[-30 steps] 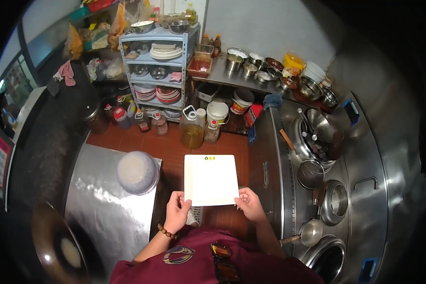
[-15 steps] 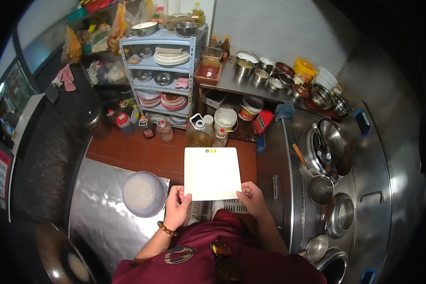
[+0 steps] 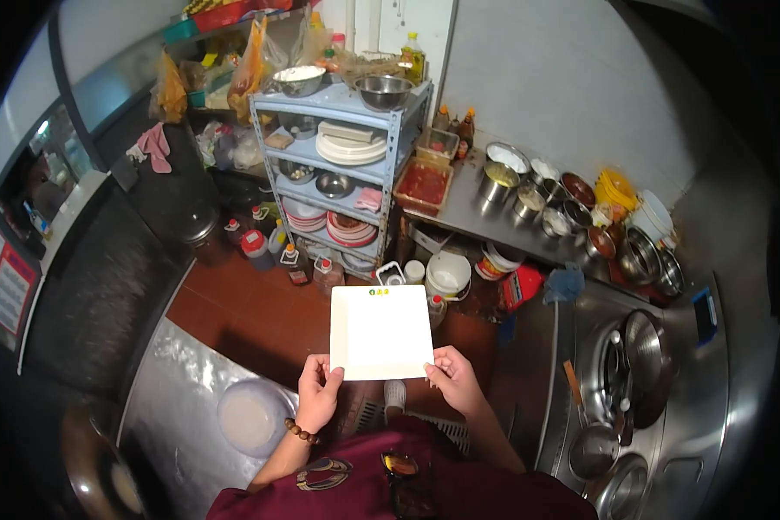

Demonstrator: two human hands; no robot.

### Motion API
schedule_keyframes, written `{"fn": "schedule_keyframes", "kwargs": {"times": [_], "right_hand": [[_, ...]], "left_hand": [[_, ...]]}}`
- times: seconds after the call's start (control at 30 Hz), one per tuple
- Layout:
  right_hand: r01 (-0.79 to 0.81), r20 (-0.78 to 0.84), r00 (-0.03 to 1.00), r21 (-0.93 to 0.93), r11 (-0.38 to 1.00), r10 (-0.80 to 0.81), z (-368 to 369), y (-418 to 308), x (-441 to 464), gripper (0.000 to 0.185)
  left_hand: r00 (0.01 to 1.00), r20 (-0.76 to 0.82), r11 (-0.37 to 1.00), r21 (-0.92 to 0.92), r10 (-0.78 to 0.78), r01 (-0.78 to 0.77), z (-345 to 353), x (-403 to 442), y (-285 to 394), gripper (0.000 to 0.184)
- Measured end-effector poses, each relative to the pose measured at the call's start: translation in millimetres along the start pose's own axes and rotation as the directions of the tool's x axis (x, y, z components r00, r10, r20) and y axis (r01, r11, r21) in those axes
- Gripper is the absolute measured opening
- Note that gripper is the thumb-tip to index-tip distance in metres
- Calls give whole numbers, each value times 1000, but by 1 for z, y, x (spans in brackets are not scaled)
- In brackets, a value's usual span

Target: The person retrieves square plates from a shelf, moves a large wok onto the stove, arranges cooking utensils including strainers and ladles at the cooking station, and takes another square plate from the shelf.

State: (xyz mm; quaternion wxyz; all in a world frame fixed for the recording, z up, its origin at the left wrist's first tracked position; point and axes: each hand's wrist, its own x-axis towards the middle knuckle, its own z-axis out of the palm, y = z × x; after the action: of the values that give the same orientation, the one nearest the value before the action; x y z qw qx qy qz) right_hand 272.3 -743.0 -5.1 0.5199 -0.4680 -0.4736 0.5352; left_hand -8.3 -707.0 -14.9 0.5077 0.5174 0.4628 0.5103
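Observation:
A white square plate (image 3: 381, 334) with a small green and yellow mark at its far edge is held level in front of my body. My left hand (image 3: 320, 392) grips its near left corner, thumb on top, with a beaded bracelet on the wrist. At the near right corner my right hand (image 3: 453, 379) pinches the rim, its thumb also on top. Nothing lies on the plate. The undersides of the fingers are hidden beneath it.
Ahead stands a blue shelf rack (image 3: 321, 160) with plates and bowls. Jugs and a white bucket (image 3: 449, 274) are on the floor. Left is a metal table (image 3: 178, 368) with a bowl (image 3: 253, 418); right, a stove counter with a strainer (image 3: 594, 451).
The view has moved forward and turned, so the rack appears nearer and further right, and the bowl on the metal table lower. Both hands still hold the plate.

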Motion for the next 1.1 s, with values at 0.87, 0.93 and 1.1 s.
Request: {"fn": "schedule_keyframes", "kwargs": {"times": [0.87, 0.93, 1.1], "right_hand": [[82, 126, 989, 14, 997, -83, -72, -13, 275, 16], [92, 129, 987, 17, 996, -94, -63, -17, 294, 19], [109, 107, 989, -33, 993, -105, -37, -20, 354, 22]], "left_hand": [[983, -182, 999, 28, 30, -26, 62, 238, 7, 14], [982, -180, 998, 20, 58, -55, 52, 261, 4, 14], [979, -173, 995, 6, 103, -104, 25, 325, 1, 15]]}}
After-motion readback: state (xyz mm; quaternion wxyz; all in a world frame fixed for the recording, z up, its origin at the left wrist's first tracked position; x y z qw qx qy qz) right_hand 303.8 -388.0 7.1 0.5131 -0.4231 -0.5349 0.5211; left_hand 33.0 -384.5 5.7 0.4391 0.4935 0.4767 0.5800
